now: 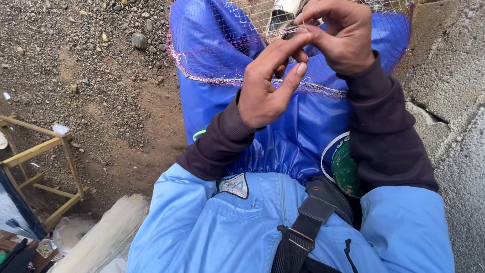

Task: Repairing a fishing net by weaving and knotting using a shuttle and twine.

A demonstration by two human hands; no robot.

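Outdoors, gravelly dirt ground (101, 91) lay beside a concrete block wall (449, 101); both hands, left hand (265, 88) and right hand (341, 35), pinched the fishing net (212, 45) with fingers together.

I'm looking down at an outdoor work yard: gravelly dirt ground (101, 76), a rough concrete block wall (449, 76), a wooden frame (48, 167) and fishing net (212, 76) lying about.

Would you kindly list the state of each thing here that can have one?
Net: spread over the blue lap cover, edge bunched.
Left hand: fingers pinching the mesh.
Right hand: closed on the mesh near a pale tool.
Jacket zip: closed.
Wooden frame: standing upright on the ground.
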